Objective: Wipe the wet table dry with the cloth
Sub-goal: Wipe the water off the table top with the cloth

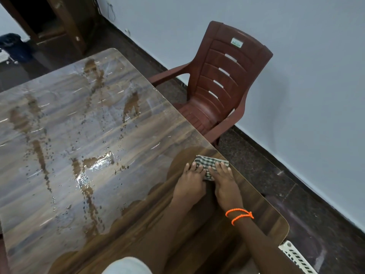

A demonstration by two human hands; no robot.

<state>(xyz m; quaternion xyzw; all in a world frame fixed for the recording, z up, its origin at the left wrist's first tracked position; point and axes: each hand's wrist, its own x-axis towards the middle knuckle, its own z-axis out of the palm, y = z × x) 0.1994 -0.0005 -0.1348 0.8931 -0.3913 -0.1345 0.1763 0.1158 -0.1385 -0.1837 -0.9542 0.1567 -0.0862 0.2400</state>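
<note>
A glossy wood-grain table [138, 135] fills the left and middle of the view, with puddles and droplets of water [94, 165] spread over it. A small green-and-white checked cloth [209, 162] lies flat near the table's right edge. My left hand [190, 180] presses on the cloth's left part, fingers spread. My right hand [225, 182], with an orange cord on the wrist, presses on its right part. Both palms hide the near half of the cloth.
A brown plastic armchair [223, 86] stands close to the table's right edge against a pale wall. A white slatted object [296, 258] sits on the dark floor at the lower right. A dark doorway and a blue bin [13, 46] are at the far left.
</note>
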